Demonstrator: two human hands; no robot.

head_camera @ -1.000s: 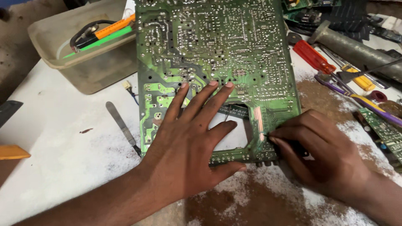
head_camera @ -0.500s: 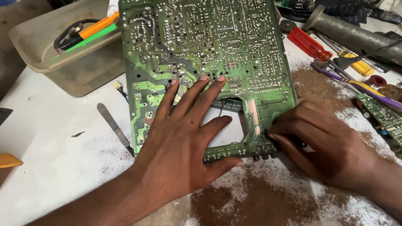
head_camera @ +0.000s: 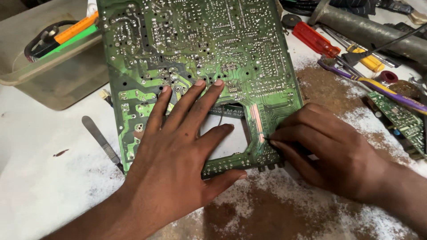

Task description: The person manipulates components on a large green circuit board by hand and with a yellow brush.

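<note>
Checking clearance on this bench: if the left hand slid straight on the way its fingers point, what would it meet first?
Probably nothing but more of the green circuit board under the left hand; its far edge is out of view.

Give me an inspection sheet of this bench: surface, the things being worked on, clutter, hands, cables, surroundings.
Surface: white worktop with brown worn patches.
Job's things: green circuit board lying solder side up, with a rectangular cut-out and a scraped copper strip.
Clutter: scalpel, red screwdriver, yellow-handled tool, small board, grey cylinder, plastic tub holding orange and green tools.
Hands: left hand flat on the board; right hand pinching a thin tool at the strip.
Cables: purple wire.
Surroundings: nothing seen.
</note>
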